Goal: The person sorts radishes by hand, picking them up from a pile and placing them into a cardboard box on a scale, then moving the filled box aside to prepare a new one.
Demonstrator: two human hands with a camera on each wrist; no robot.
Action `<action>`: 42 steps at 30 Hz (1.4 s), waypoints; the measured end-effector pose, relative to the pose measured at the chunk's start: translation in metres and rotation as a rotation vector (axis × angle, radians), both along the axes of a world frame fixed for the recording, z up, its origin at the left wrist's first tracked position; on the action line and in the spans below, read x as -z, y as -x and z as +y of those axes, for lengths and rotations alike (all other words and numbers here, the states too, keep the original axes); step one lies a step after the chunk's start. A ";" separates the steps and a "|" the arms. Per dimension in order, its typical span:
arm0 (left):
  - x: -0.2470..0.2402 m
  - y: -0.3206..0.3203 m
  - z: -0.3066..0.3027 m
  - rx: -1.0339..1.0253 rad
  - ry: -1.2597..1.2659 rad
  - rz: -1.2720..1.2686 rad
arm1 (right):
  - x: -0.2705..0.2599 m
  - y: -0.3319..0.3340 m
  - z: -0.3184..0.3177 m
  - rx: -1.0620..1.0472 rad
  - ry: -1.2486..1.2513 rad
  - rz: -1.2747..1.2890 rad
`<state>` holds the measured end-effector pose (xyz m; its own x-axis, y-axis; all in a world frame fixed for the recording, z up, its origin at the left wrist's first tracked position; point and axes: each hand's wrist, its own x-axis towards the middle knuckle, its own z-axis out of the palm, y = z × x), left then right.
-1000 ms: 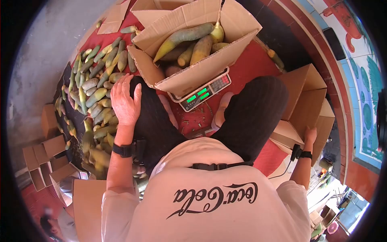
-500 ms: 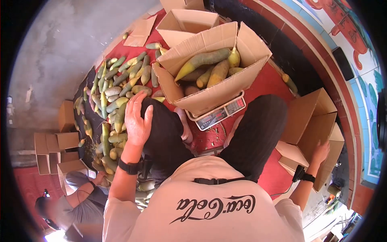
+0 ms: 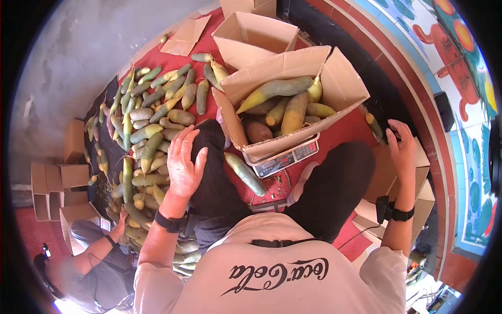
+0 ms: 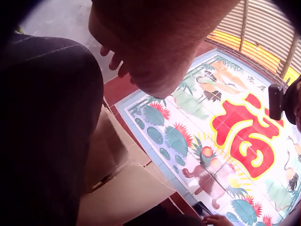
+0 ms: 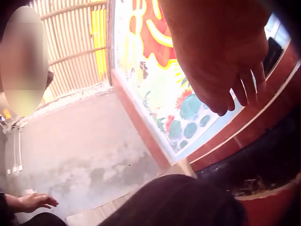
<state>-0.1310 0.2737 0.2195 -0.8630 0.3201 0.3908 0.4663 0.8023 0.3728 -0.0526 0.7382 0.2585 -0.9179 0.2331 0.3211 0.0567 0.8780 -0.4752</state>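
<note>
My left hand [image 3: 185, 162] lies by my left knee in the head view, its fingers extended and holding nothing. Raised above my right knee's far side is my right hand [image 3: 401, 149], empty, with the fingers loosely bent and spread. Below it stands a cardboard box [image 3: 379, 178] lying open on its side. Between my knees, an open carton [image 3: 298, 137] full of green radishes [image 3: 295, 112] sits on a digital scale [image 3: 280, 163]. One loose green radish [image 3: 244, 174] lies on the red mat beside the scale. Both wrist views show the hands from behind, without anything gripped.
A large heap of green radishes [image 3: 151, 146] covers the floor at my left. Another open carton [image 3: 253, 39] stands behind the full one. At lower left a seated person [image 3: 94, 267] reaches into the heap. A tiled wall [image 3: 460, 78] runs along the right.
My right hand has left the cardboard box on the right and moved up and forward. A loose radish now shows beside the scale. My left hand stays near the knee.
</note>
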 end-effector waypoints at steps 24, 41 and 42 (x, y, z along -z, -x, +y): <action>0.003 0.007 0.025 -0.005 0.099 -0.041 | 0.005 0.176 -0.090 -0.821 -0.261 -0.550; 0.008 0.009 0.022 0.069 -0.036 -0.053 | 0.026 0.253 -0.179 -1.112 -0.442 -0.894; 0.007 0.009 0.021 0.075 -0.048 -0.057 | 0.031 0.250 -0.190 -1.098 -0.490 -0.900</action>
